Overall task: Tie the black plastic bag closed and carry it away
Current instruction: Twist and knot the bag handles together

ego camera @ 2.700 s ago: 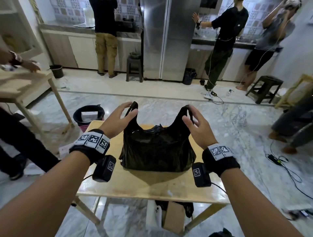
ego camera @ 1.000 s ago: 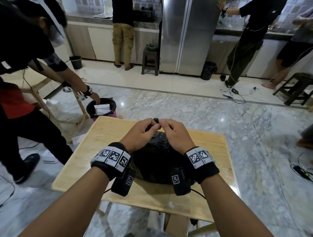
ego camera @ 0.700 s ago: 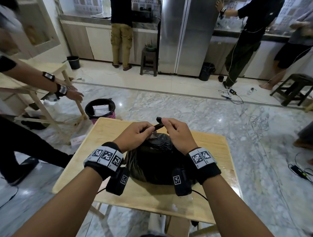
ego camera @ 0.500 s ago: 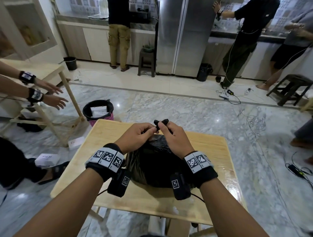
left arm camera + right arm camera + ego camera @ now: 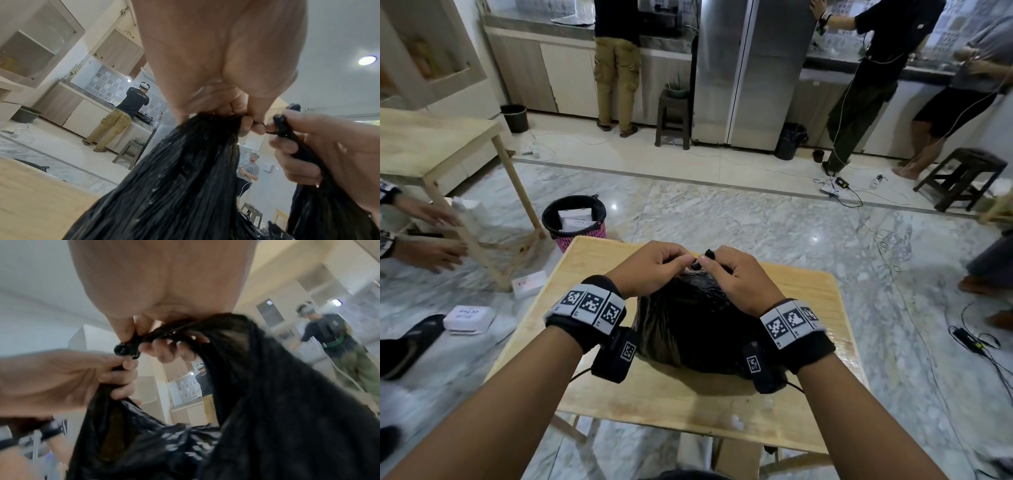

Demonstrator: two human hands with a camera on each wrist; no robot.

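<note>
A full black plastic bag (image 5: pixel 695 325) sits on a small wooden table (image 5: pixel 822 301) in front of me. My left hand (image 5: pixel 654 265) pinches the bag's left handle, gathered into a strand under its fingers (image 5: pixel 249 124). My right hand (image 5: pixel 729 270) pinches the right handle, whose twisted black end (image 5: pixel 709 254) sticks up between the two hands. The hands meet fingertip to fingertip above the bag's mouth. In the right wrist view the handle end (image 5: pixel 125 350) is curled into a small knob at my fingertips, with the bag (image 5: pixel 267 402) hanging below.
A black bin in a pink basket (image 5: pixel 575 219) stands just beyond the table's far left corner. Another wooden table (image 5: pixel 431 144) and a person's hands (image 5: pixel 431 246) are at the left. Several people stand at the kitchen counter. Cables (image 5: pixel 972 342) and stools (image 5: pixel 959 174) lie on the marble floor.
From holding the two handles wide apart, my hands came together over the bag. In the last second they kept working the handle ends between the fingertips, staying in place.
</note>
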